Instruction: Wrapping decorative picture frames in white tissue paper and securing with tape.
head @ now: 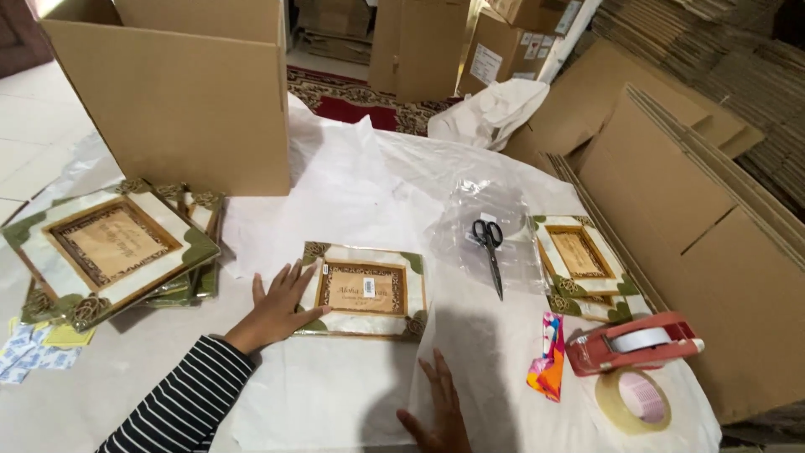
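Right hand [436, 411] lies flat, fingers spread, pinning white wrapping paper [335, 394]; left hand [281, 306], open-palmed, steadies the picture frame [365, 289]. Best keep it square while folding.

Far left: big open brown cardboard box [197, 101]. Left: stack of white-green decorated frames [109, 252]. Centre-right: black scissors [490, 252] on clear plastic bag [490, 231]. Near right: red tape dispenser [633, 342], beige tape roll [635, 400].
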